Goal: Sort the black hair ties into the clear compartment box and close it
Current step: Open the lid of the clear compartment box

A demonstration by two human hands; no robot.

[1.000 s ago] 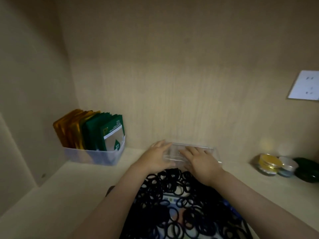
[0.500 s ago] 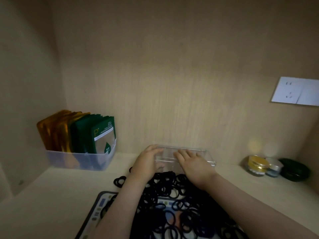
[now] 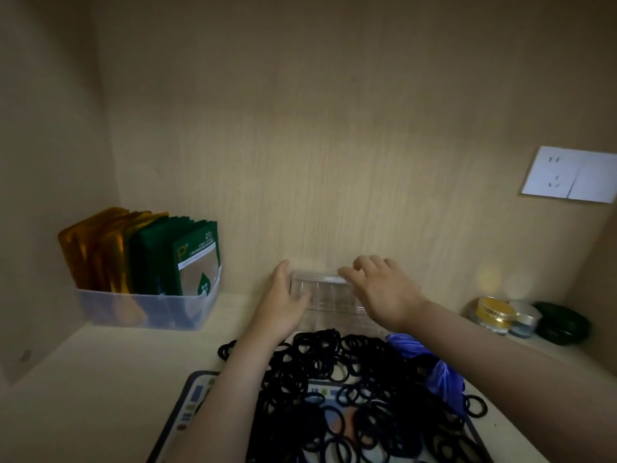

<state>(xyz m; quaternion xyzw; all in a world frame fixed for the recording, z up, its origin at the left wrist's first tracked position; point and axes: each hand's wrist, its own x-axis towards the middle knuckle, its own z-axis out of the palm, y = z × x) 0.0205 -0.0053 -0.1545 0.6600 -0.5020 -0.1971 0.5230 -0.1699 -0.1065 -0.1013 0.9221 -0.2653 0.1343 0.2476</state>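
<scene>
The clear compartment box (image 3: 325, 294) stands near the back wall, its lid tilted up toward the wall. My left hand (image 3: 283, 304) grips the box's left end, thumb in front and fingers behind. My right hand (image 3: 382, 292) holds the raised lid at its top right edge, thumb in front, fingers behind. A large pile of black hair ties (image 3: 337, 382) lies just in front of the box on a patterned mat (image 3: 185, 412). My forearms hide part of the pile. I cannot tell what the compartments hold.
A blue scrunchie (image 3: 437, 372) lies on the right of the pile. A clear bin of gold and green packets (image 3: 150, 289) stands at the left wall. Small jars (image 3: 494, 314) and a dark green dish (image 3: 562, 324) sit at the right. A wall socket (image 3: 567, 175) is above them.
Both hands lay flat on the shut box earlier; now the lid has swung up toward the wall, with the right hand on its edge and the left hand at the box's left end.
</scene>
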